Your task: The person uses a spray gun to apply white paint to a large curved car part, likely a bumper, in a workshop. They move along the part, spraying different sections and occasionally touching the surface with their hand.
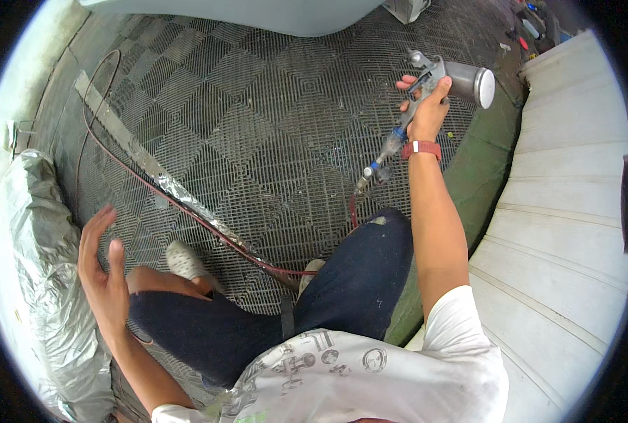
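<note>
My right hand (pixel 429 113) is closed round the handle of a metal spray gun (pixel 427 83), held out ahead and to the right. The gun's grey cup (pixel 463 82) with a white end points off to the right. Below the handle hangs a fitting with blue rings (pixel 384 156), and a red hose (pixel 353 211) runs down from it behind my knee. My left hand (pixel 104 271) is raised at the left with fingers apart and nothing in it, close to a crinkled silver cover (pixel 35 275).
Dark grating tiles (pixel 257 141) make up the floor, crossed by a metal strip (pixel 134 151). The hose (pixel 145 180) loops along the left. A pale grey curved panel (pixel 272 14) stands ahead. White ribbed panelling (pixel 546 233) bounds the right, beside a green strip (pixel 479 169). Loose items (pixel 532 32) lie far right.
</note>
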Action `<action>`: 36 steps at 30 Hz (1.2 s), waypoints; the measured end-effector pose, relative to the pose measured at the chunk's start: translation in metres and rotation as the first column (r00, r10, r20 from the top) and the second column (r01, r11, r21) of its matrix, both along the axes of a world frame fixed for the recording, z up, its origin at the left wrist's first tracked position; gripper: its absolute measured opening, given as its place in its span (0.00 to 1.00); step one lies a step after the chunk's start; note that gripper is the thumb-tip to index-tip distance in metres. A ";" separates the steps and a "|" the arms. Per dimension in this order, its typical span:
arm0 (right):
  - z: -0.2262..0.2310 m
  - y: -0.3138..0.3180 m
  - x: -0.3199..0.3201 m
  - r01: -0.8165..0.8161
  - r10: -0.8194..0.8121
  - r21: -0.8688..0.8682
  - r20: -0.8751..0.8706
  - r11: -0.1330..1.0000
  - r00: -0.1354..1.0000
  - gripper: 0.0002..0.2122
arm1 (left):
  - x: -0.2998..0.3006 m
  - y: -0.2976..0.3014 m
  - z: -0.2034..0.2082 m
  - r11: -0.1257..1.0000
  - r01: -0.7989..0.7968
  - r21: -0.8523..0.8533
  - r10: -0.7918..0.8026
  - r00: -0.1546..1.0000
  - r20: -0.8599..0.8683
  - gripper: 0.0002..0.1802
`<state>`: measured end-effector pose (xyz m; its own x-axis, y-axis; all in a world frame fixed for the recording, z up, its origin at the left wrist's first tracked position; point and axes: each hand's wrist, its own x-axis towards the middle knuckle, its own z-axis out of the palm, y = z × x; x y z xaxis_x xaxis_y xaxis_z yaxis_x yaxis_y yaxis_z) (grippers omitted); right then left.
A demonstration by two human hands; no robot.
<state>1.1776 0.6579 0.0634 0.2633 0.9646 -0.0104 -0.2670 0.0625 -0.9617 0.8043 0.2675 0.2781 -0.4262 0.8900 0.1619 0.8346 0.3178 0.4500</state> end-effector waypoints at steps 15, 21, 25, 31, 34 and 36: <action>0.032 -0.147 -0.209 -0.202 0.200 -0.035 -0.069 0.979 0.977 0.36 | -0.065 0.079 -0.118 0.856 0.329 -0.399 -0.313 0.944 0.106 0.29; -0.012 -0.167 -0.269 0.107 -0.098 -0.049 0.158 0.993 0.983 0.36 | -0.120 0.094 -0.132 0.871 0.333 -0.360 -0.343 0.939 0.038 0.33; -0.031 -0.164 -0.307 0.208 -0.208 0.023 0.211 0.978 0.955 0.34 | -0.164 0.110 -0.145 0.873 0.309 -0.377 -0.317 0.947 0.042 0.34; -0.044 -0.136 -0.414 0.058 -0.101 0.154 0.287 0.986 0.953 0.32 | -0.228 0.143 -0.177 0.866 0.303 -0.397 -0.318 0.948 0.029 0.34; -0.031 -0.121 -0.480 -0.042 -0.019 0.185 0.317 0.982 0.948 0.31 | -0.256 0.151 -0.202 0.855 0.334 -0.396 -0.364 0.932 0.001 0.28; -0.025 -0.111 -0.518 -0.093 0.031 0.188 0.307 0.978 0.951 0.31 | -0.270 0.158 -0.209 0.800 0.344 -0.491 -0.389 0.921 0.011 0.25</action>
<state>0.6594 0.5471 0.0386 0.1640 0.9536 0.2525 0.0229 0.2522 -0.9674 0.5341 0.4259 0.0687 -0.0570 0.9519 -0.3012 0.9600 0.1350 0.2452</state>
